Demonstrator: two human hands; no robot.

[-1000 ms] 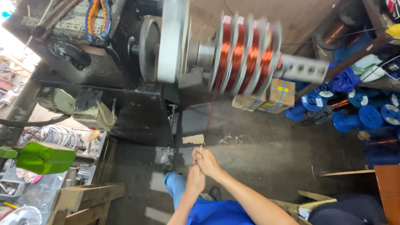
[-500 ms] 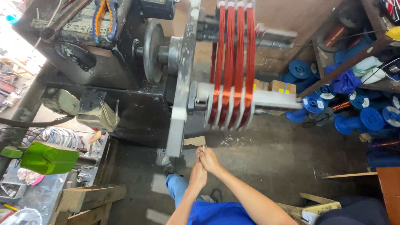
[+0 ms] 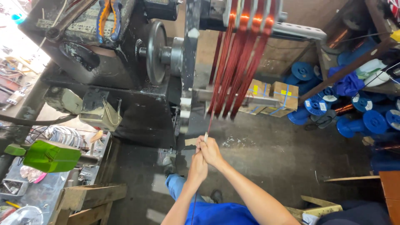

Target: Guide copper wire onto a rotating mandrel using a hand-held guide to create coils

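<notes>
A coil winding machine (image 3: pixel 125 62) stands in front of me, its spinning former (image 3: pixel 241 54) wrapped in bands of red copper wire (image 3: pixel 229 79). A single strand of that wire (image 3: pixel 209 121) runs down to my hands. My left hand (image 3: pixel 198 166) and my right hand (image 3: pixel 210 151) are pressed together just below the former, both pinching the strand and a small white sleeve (image 3: pixel 206 136) around it. The wire continues downward past my left forearm.
Blue empty spools (image 3: pixel 354 116) are piled on the floor at right under a shelf. Two cardboard boxes (image 3: pixel 273 96) sit behind the former. A green container (image 3: pixel 52 156) and a cluttered bench lie at left. Orange-handled pliers (image 3: pixel 109 14) rest on the machine. Wooden planks (image 3: pixel 89 196) lie lower left.
The former has kept rotating, its arm swinging from sideways to upright. My hands stay together on the wire and appear larger as the view has closed in.
</notes>
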